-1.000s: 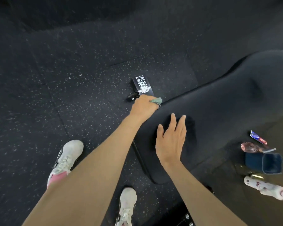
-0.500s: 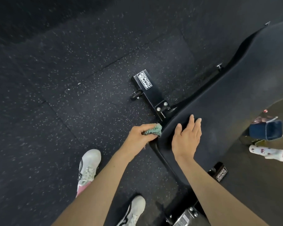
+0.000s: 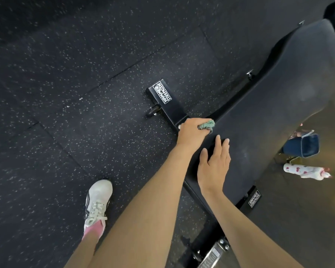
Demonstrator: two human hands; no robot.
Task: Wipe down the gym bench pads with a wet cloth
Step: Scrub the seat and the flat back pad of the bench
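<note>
A long black bench pad (image 3: 275, 117) runs from the lower middle to the upper right. My left hand (image 3: 191, 132) grips a small green cloth (image 3: 207, 125) and holds it against the pad's left edge, near its close end. My right hand (image 3: 214, 163) lies flat on the pad's top just below the left hand, fingers straight and together. Most of the cloth is hidden inside my fist.
The bench's black steel foot (image 3: 166, 101) with a white label juts left onto the speckled rubber floor (image 3: 75, 93). A blue cup (image 3: 306, 145) and a white patterned bottle (image 3: 306, 171) lie on the floor right of the bench. My white shoe (image 3: 98, 200) stands lower left.
My left hand with the cloth has slid up along the pad's left edge, away from me. My right hand stays flat on the pad. The view has shifted slightly.
</note>
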